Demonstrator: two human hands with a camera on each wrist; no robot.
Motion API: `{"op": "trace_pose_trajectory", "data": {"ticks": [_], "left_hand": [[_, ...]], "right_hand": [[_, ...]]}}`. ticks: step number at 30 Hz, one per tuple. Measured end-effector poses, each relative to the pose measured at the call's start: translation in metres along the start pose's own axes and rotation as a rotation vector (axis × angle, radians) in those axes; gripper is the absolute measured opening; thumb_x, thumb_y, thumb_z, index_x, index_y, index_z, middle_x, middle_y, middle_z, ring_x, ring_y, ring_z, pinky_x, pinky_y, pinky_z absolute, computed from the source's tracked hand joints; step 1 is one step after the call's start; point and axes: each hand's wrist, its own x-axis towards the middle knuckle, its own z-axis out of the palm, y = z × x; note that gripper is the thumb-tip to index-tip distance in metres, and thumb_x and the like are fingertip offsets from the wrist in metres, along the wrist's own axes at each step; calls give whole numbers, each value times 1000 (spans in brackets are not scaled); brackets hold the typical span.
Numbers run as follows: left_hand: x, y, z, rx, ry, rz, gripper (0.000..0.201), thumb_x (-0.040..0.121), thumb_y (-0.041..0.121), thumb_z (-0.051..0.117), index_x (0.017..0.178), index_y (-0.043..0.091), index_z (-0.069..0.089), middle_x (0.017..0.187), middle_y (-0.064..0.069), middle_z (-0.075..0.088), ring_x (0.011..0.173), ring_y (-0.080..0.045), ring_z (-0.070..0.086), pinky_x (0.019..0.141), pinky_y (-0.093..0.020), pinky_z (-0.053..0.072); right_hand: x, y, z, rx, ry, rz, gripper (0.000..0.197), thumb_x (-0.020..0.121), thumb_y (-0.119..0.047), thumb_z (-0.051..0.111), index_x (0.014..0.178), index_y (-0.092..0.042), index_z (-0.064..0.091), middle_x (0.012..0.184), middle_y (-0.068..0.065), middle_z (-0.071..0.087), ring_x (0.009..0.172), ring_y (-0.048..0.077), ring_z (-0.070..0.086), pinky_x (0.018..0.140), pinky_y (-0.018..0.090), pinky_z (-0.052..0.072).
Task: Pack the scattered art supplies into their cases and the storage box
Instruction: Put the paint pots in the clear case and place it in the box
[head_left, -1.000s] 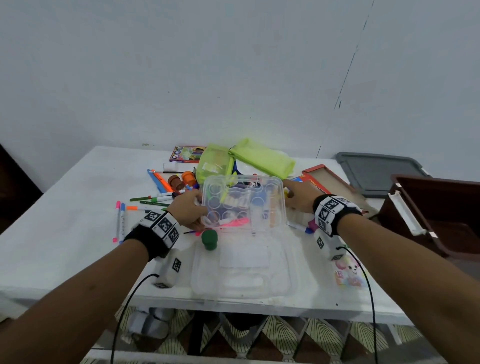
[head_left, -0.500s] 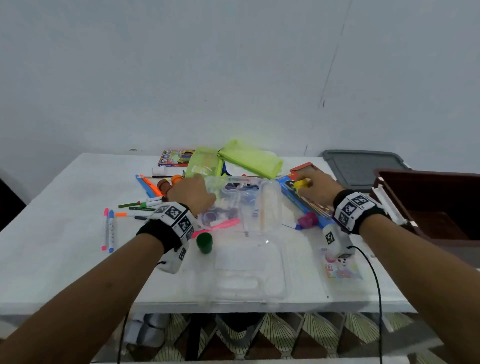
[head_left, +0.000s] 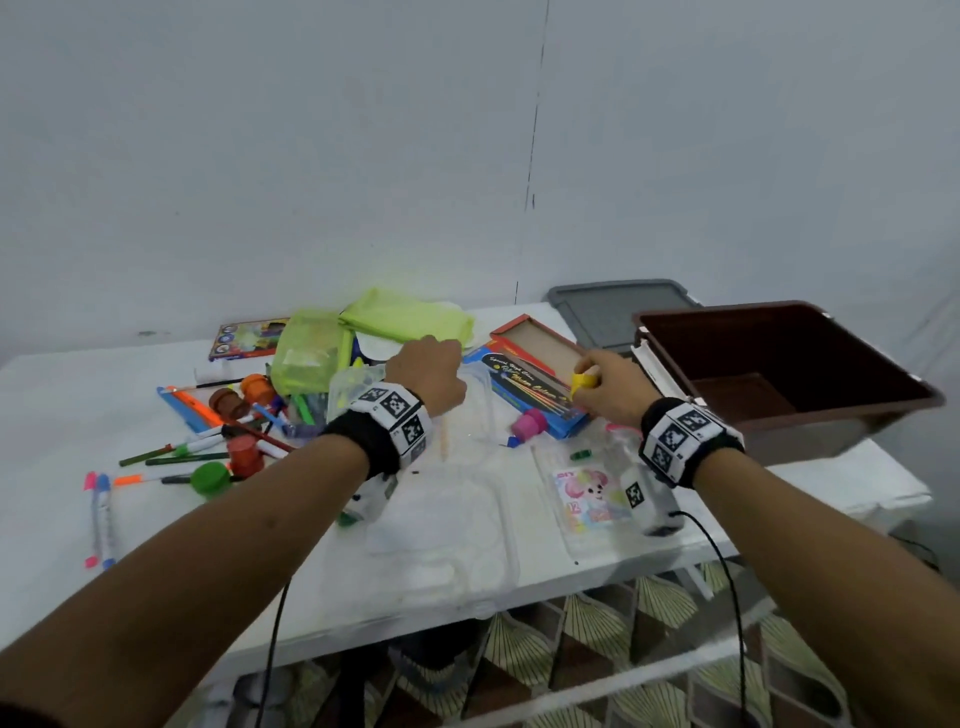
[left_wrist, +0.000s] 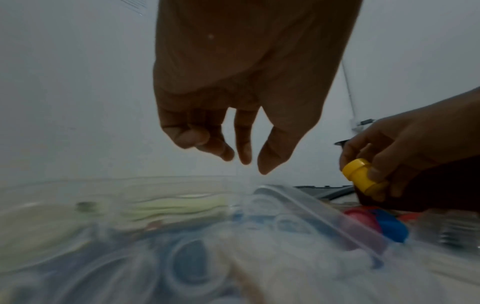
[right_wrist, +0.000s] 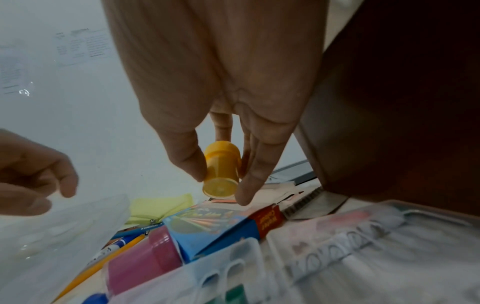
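My right hand (head_left: 605, 387) pinches a small yellow paint pot (head_left: 584, 382) between thumb and fingers (right_wrist: 248, 185), lifted just above the blue watercolour box (head_left: 535, 395). In the right wrist view the yellow pot (right_wrist: 221, 170) hangs bottom end towards the camera. My left hand (head_left: 434, 371) hovers over the far half of the clear plastic case (head_left: 441, 525), which lies open and flat at the table's front. Its fingers (left_wrist: 244, 152) hang loosely curled and hold nothing. The brown storage box (head_left: 779, 364) stands open at the right.
A pink pot (head_left: 527, 423) lies beside the blue box. Brown, orange, red and green pots (head_left: 210, 478) and several markers (head_left: 171, 454) are scattered at the left. A green pouch (head_left: 311, 353) and a grey lid (head_left: 618, 312) sit at the back. A sticker pack (head_left: 589, 499) lies near my right wrist.
The clear case's raised half has gone down flat and my left hand has let go of it. My right hand left the case, moved right and picked up the yellow pot.
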Motion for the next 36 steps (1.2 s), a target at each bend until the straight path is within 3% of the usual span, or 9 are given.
{"op": "trace_pose_trajectory", "data": {"ticks": [4,8,12,17,22,25,27,32,36], "left_hand": [[14,44,2,-65,-169,190,22,84,20,61,103,10,67,106,-11,66,96,-30,62,78,-34,52],[23,73,5,-105,-278,199,20,83,17,68,93,-1,68,85,-12,68,75,-28,65,73,-35,57],[28,88,23,-52,-362,181,26,75,22,76,90,8,60,89,-10,67,81,-26,68,75,-39,60],[28,95,32,5,-341,180,22,69,24,77,76,17,57,83,-5,71,74,-21,68,67,-32,59],[21,97,27,-163,-380,174,16,82,16,65,99,14,65,84,-5,74,70,-18,72,59,-30,60],[9,85,3,-384,-340,136,24,85,25,65,108,23,61,78,0,70,55,-9,67,45,-21,51],[-2,66,-16,-484,-300,71,25,83,24,65,107,17,62,75,-3,71,49,-12,64,48,-27,56],[-34,-2,-42,-566,-199,-45,16,78,19,71,88,11,62,76,-6,72,62,-15,61,55,-28,55],[-66,-48,-46,-624,-157,-116,18,80,14,72,92,11,59,80,-13,74,62,-14,63,52,-25,50]], "right_hand": [[-4,3,-1,6,9,8,26,83,-11,67,104,-17,54,93,1,58,72,6,54,53,20,41],[-5,4,4,55,-17,14,29,86,-13,68,111,-15,54,98,0,58,76,3,56,56,17,45],[-7,5,9,87,-19,13,42,84,-15,71,123,-15,56,118,6,54,99,19,59,75,24,52],[-15,3,9,128,-16,-8,22,84,-10,71,104,-12,62,100,4,60,90,19,61,72,26,53],[-23,3,6,155,-33,-19,21,83,-9,70,102,-13,61,95,7,63,88,24,64,75,34,57],[-27,-5,3,160,-36,-55,24,82,-7,71,103,-11,62,98,9,65,90,27,66,77,37,58],[-29,-16,4,157,-48,-91,23,80,-9,72,101,-12,63,99,10,65,89,29,66,77,44,59],[-35,-53,21,159,-98,-223,22,74,-19,76,84,-27,59,80,2,61,71,26,62,68,50,58],[-45,-87,44,129,-203,-363,24,80,-20,73,100,-19,60,93,6,62,74,29,65,64,44,58]]}}
